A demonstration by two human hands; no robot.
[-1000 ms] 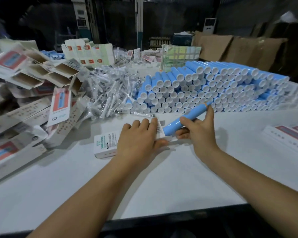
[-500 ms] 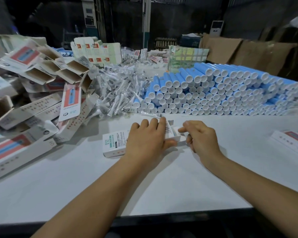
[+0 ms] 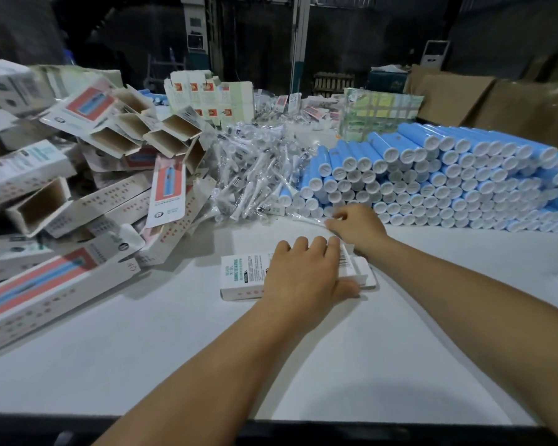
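A white carton (image 3: 242,275) with green print lies flat on the white table (image 3: 149,355) in front of me. My left hand (image 3: 300,278) lies over its right half, fingers across the top and thumb against the near side, holding it down. The carton's open right end with its flap (image 3: 366,272) shows past my thumb. Just beyond the carton, my right hand (image 3: 358,226) reaches forward. Its curled thumb and fingers pinch a clear-wrapped packet (image 3: 306,219) lying at the foot of the pile.
A large stack of blue tubes with white caps (image 3: 464,181) fills the right back. A heap of clear-wrapped brush heads (image 3: 255,175) sits in the middle. Several empty open cartons (image 3: 78,194) are piled at the left. The table's dark front edge (image 3: 207,423) is close to me.
One second ago my right hand held a blue tube at the carton's open end; the tube is no longer visible. That hand has since moved forward to the clear packet. My left hand stayed on the carton.
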